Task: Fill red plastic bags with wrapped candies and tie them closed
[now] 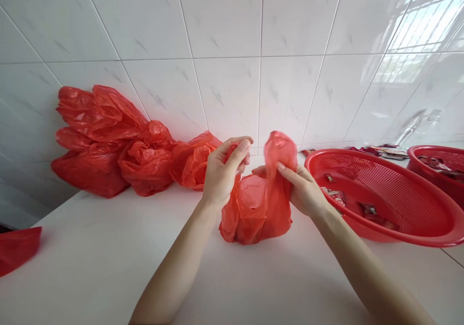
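Note:
A red plastic bag (253, 218) with handles stands on the white counter between my hands, its lower part filled out by contents I cannot make out. My left hand (224, 170) is closed round the bag's left handle, most of which is hidden in the fingers. With thumb and fingers, my right hand (304, 187) pinches the right handle, whose loop sticks up above the grip. Nearest to the right hand is a big red plastic basket (398, 184) with small wrapped packets (335, 197) at its bottom.
Several filled red bags (97, 170) lean against the tiled wall (228, 97) at the left. Another red piece of plastic (18, 250) lies at the counter's left edge. A second red basket (431, 158) with packets stands far right. Flat wrappers (386, 151) lie behind the baskets.

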A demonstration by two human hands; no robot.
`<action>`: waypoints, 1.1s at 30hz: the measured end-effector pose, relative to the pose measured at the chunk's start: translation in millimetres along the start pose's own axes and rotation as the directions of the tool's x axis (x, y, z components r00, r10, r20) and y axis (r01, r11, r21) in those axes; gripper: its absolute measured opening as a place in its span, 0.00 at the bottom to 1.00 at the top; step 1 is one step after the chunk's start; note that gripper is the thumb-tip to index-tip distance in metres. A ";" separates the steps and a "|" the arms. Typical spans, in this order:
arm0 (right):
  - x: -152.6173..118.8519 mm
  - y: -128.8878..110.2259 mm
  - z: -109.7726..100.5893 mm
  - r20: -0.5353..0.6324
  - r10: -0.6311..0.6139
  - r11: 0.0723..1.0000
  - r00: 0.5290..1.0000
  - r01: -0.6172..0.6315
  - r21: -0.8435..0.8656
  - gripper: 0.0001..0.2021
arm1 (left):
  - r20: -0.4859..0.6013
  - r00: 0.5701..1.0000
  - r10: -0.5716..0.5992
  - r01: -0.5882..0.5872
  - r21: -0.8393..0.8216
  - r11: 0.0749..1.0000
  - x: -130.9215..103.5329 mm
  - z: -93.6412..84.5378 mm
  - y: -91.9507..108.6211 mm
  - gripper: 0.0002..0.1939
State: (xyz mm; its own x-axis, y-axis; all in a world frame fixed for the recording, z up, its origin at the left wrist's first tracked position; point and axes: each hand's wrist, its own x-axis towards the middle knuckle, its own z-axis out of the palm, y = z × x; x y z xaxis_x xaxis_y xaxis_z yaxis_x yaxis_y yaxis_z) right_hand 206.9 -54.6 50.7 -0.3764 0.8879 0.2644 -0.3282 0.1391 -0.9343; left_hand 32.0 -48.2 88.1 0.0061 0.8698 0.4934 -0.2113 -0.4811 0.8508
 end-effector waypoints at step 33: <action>0.3 1.9 9.2 -0.319 0.008 0.997 0.948 -0.033 -0.074 0.15 | 0.534 0.843 0.055 -0.304 0.391 0.869 3.5 -38.3 15.5 0.04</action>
State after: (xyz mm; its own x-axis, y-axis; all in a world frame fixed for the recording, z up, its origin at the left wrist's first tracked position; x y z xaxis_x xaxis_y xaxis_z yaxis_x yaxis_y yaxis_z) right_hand 198.3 -58.1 51.2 -0.0834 0.9825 0.1668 -0.2505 0.1414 -0.9578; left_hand -8.7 -48.5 96.1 0.5160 0.6488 0.5592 0.1965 -0.7251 0.6600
